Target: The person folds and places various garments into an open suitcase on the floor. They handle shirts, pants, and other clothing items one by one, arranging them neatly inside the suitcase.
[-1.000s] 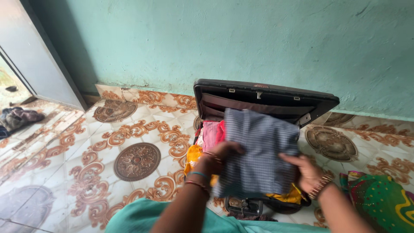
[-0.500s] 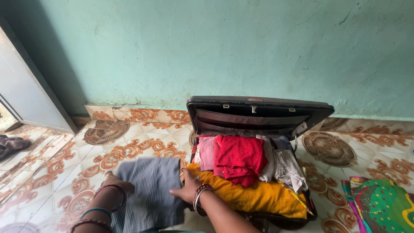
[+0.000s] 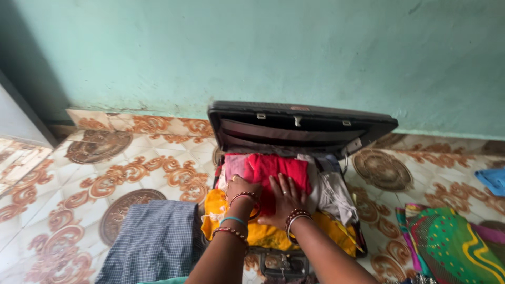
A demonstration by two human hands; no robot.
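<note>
An open dark suitcase lies on the tiled floor against the green wall, its lid up. Inside lie a red cloth, a pink cloth, a yellow cloth and a grey-white cloth. My left hand is curled at the left edge of the red cloth, fingers closed on the fabric. Flat on the red cloth rests my right hand, fingers spread. A folded blue-grey striped cloth lies on the floor left of the suitcase.
A green, red and yellow patterned fabric sits on the floor at the right, with a blue cloth beyond it. A grey door edge stands at the far left. The patterned floor tiles spread to the left.
The striped cloth went from above the suitcase to the floor at its left. Both hands let go of it and moved onto the red cloth in the suitcase.
</note>
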